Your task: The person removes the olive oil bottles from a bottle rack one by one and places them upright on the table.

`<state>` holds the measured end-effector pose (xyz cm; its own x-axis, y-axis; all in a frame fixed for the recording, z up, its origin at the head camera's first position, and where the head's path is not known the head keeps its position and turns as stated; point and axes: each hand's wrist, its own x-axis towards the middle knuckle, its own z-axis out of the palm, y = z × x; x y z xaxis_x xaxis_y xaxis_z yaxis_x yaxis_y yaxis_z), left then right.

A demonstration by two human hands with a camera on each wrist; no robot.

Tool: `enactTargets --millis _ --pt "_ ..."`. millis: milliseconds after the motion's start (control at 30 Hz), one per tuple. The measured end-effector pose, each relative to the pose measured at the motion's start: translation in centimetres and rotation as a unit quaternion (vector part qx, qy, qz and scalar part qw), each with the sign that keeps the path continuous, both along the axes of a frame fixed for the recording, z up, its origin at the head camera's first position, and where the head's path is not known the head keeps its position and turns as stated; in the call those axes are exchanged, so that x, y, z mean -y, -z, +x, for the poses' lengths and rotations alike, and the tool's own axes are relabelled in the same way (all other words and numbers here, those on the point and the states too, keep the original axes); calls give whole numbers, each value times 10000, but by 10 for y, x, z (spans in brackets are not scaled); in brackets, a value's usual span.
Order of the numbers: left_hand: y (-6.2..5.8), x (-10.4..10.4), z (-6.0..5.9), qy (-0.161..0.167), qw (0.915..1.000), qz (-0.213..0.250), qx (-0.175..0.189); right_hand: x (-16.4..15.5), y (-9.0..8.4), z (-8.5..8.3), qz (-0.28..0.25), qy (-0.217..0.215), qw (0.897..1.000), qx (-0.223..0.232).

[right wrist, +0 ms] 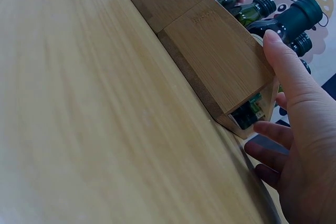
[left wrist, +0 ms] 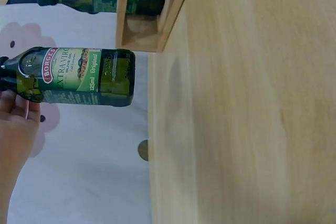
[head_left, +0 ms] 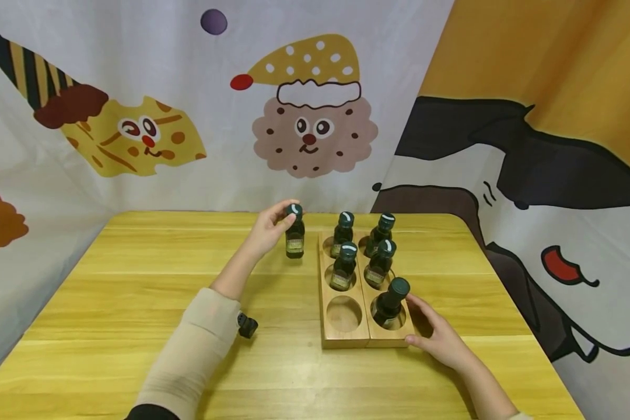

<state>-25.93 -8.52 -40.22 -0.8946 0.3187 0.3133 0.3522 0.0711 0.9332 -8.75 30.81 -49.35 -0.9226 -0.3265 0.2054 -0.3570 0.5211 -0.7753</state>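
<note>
From where I'm standing, the person's left hand (head_left: 269, 228) is pinching a small dark-green oil bottle (head_left: 294, 240) near its cap, thumb on one side and fingers on the other. The bottle is hanging upright above the desk (head_left: 163, 291), left of the wooden rack (head_left: 345, 344) and not touching it. The right hand (head_left: 443, 341) isn't clutching anything; its thumb and fingers are lying spread and relaxed about the rack's front right corner, seemingly steadying it.

Five other bottles (head_left: 342, 274) are sitting in the rack's round holes, two at the back, two in the middle, one at front right. Only the front-left hole (head_left: 343, 314) is showing its bare bottom.

I'm judging this to be the carrying step, though whether the bottle is going in or coming out I can't tell. If it's going in, the next move is calling for bringing it rightward and forward over that hole, then lowering it straight, clear of its neighbours.
</note>
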Motion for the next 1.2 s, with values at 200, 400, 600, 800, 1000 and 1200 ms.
enactTargets --millis 200,400,600,800,1000,1200 --pt "10 -1 -6 11 9996 54 279 -1 -1 0 16 -22 10000 14" --pt "21 0 -11 28 9991 20 414 -1 1 -2 49 -61 10000 -20" --pt "27 1 -13 153 9990 45 409 -2 2 -2 35 -35 10000 -13" --pt "28 0 -13 227 9985 85 489 -1 3 -1 14 -48 10000 -36" --pt "28 0 -14 307 9982 105 513 -1 2 -1 62 -18 10000 -23" --pt "28 0 -15 225 9981 15 581 -1 3 -1 85 11 10000 -16"
